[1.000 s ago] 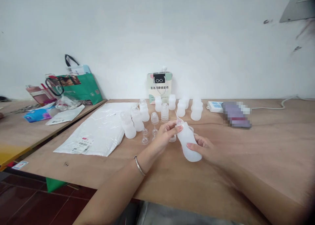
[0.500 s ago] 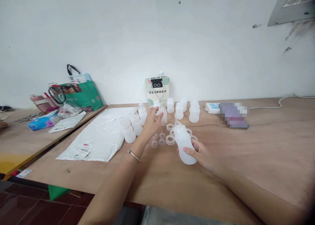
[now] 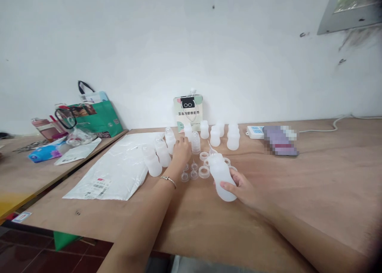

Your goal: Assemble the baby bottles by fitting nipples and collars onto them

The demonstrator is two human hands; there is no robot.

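My right hand point(image 3: 243, 188) is wrapped round the lower body of a frosted white baby bottle point(image 3: 221, 173), which leans to the left. A clear teat point(image 3: 212, 149) with a thin, pointed tip sits on its top. Further off, my left hand point(image 3: 182, 149) has its fingers curled together and pointing down, just left of a clear dome-shaped bottle cap point(image 3: 195, 142). Whatever those fingers hold is hidden behind them. Several clear teats point(image 3: 193, 174) stand between my hands, beside white collar rings point(image 3: 204, 172).
Capped bottles point(image 3: 152, 161) stand at the left by a white plastic mailing bag point(image 3: 113, 169). Several uncapped bottles point(image 3: 233, 137) are at the back, near a paper bag point(image 3: 188, 114). A white power strip point(image 3: 255, 132) and a blurred-out object point(image 3: 280, 141) lie at the right.
My left hand has come down beside the clear cap, and its fingers have gone from spread to curled together. My right hand still holds the bottle in nearly the same place.
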